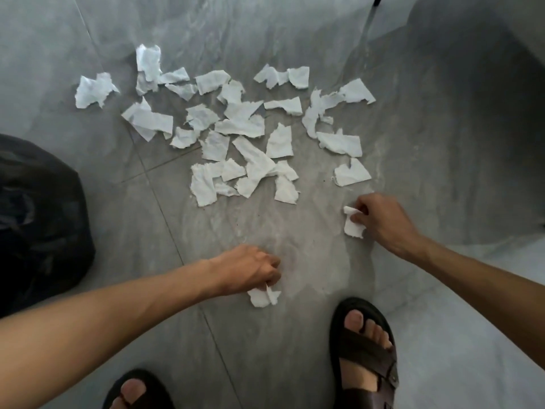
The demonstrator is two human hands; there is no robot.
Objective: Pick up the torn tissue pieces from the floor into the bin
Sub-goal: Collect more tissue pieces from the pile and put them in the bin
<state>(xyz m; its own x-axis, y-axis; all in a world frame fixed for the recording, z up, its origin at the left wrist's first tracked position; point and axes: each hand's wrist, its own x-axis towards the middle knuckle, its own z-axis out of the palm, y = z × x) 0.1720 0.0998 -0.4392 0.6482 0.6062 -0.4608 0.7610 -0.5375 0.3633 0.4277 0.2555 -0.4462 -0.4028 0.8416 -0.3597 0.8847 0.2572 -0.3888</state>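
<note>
Several torn white tissue pieces (244, 125) lie scattered over the grey tiled floor (413, 128) ahead of me. My left hand (250, 270) is low near the floor, fingers curled, pinching one white tissue piece (263, 297). My right hand (380, 222) is further right and holds another tissue piece (352, 222) between its fingers, just below a loose scrap (351, 173). The bin, lined with a black bag (38, 219), stands at the left edge, beside my left forearm.
My two feet in dark sandals are at the bottom, the right one (364, 355) and the left one (134, 391). A thin dark leg (377, 0) touches the floor at the top. A shadowed wall corner (519, 78) rises at the right.
</note>
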